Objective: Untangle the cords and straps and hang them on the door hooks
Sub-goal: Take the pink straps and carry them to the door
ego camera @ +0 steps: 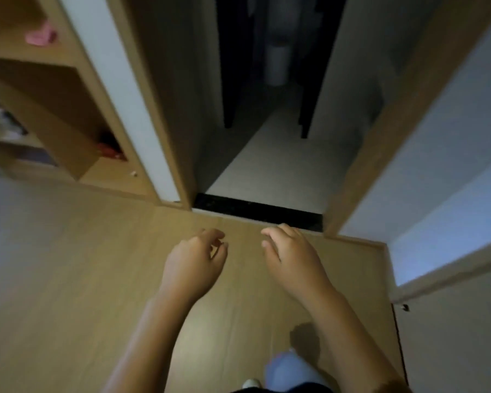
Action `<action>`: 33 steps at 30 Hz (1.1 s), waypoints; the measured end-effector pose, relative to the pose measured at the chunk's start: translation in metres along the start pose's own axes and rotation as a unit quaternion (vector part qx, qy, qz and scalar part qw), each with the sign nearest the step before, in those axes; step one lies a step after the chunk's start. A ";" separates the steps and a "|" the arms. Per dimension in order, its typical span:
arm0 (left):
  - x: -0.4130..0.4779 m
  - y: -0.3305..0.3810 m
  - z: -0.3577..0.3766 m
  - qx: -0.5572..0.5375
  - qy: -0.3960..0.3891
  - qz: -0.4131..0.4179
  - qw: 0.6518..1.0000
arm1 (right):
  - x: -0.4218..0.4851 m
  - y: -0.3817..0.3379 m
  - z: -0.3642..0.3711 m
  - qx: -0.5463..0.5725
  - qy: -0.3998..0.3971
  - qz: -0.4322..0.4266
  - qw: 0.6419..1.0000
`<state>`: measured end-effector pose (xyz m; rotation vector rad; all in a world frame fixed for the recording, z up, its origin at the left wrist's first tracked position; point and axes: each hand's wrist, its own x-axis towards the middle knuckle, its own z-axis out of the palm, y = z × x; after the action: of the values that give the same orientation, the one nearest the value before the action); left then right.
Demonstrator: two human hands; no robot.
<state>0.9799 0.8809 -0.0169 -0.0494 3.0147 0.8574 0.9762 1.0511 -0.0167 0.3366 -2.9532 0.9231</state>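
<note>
Wooden floor (68,279) lies under the left hand (194,259) and right hand (292,256), both loose and empty, maybe ready to grab something.

Left hand (194,259) and right hand (291,256) hover, fingers loosely curled, before the open doorway (267,165).

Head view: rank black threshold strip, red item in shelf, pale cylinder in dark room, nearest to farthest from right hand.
1. black threshold strip, just ahead of the right hand
2. red item, low in the shelf, far left
3. pale cylinder, far ahead in the dark
</note>
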 end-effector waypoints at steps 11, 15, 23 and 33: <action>0.062 -0.110 -0.028 0.108 0.023 -0.160 0.981 | 0.140 -0.048 0.080 -0.052 -0.182 -0.102 0.977; 0.113 -0.136 -0.046 0.120 0.002 -0.216 0.969 | 0.216 -0.056 0.095 -0.059 -0.195 -0.130 0.970; 0.196 -0.175 -0.083 0.101 0.036 -0.263 0.959 | 0.332 -0.098 0.139 -0.038 -0.225 -0.168 0.959; 0.248 -0.296 -0.133 0.064 0.064 -0.324 0.942 | 0.426 -0.193 0.233 -0.054 -0.269 -0.222 0.936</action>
<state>0.7416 0.5527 -0.0631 -1.0595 2.8275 0.5980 0.6103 0.6813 -0.0619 1.3823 -3.1217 0.6866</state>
